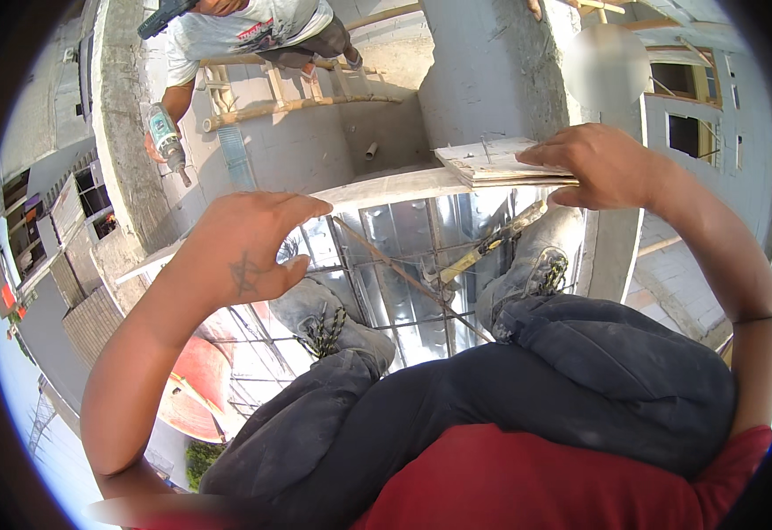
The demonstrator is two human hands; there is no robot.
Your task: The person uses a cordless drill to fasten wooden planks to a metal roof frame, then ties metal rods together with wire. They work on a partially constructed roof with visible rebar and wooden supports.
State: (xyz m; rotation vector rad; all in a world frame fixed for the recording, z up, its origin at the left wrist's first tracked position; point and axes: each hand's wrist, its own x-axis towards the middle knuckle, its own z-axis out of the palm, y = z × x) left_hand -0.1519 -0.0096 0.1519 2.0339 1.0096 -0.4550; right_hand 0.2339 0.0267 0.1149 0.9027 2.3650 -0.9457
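My right hand grips the right end of a small stack of thin plywood pieces, fingers on top and thumb at the near edge. Nails stick up from the top piece. The stack rests at the right end of a narrow wooden board that bows across in front of me. Over the board's left part is my left hand, its thumb and fingers apart with nothing seen between them. Its farther fingertips are hidden, so I cannot tell whether they touch the board.
Below my boots lies a grid of steel bars over shiny metal sheeting. A yellow-handled tool lies on it. Beyond the board, another person holds a teal power drill beside a bamboo ladder. Concrete columns rise at both sides.
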